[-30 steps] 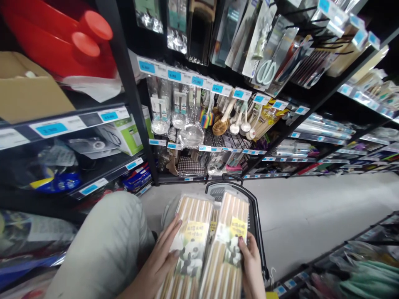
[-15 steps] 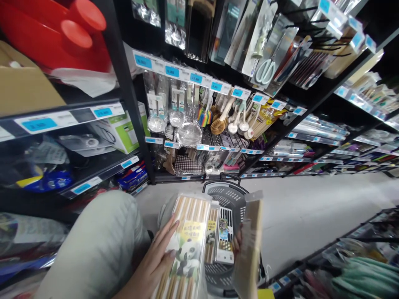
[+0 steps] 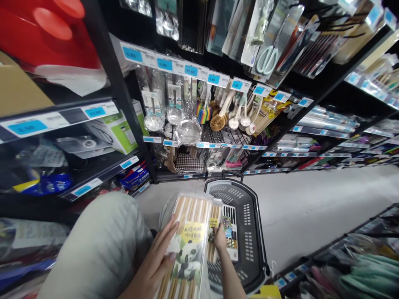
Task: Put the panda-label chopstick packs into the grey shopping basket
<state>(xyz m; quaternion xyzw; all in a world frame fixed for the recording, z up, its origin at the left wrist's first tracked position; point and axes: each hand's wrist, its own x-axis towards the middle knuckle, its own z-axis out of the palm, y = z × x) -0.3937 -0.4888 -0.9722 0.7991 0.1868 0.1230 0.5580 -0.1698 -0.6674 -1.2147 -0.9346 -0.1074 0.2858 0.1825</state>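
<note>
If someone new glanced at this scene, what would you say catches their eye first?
Probably the clear pack of wooden chopsticks with a panda label, low in the middle, with the left hand flat against it. Beside it, the right hand reaches into the dark grey plastic shopping basket on the floor, among more packs. Up in the left corner, glossy red plastic tubs stand out on the black shelving.
</note>
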